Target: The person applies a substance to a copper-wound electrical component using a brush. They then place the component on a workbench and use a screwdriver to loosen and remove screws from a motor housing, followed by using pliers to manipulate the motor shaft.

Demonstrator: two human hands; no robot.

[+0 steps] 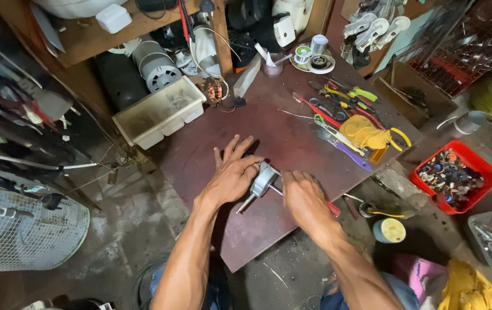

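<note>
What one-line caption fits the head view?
Left hand steadies a small grey motor while right hand works a red-handled tool.

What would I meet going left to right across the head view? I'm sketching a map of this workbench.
White fan grille → white plastic tray → left hand → grey motor part → right hand → yellow cloth → red bin of small parts.
</note>
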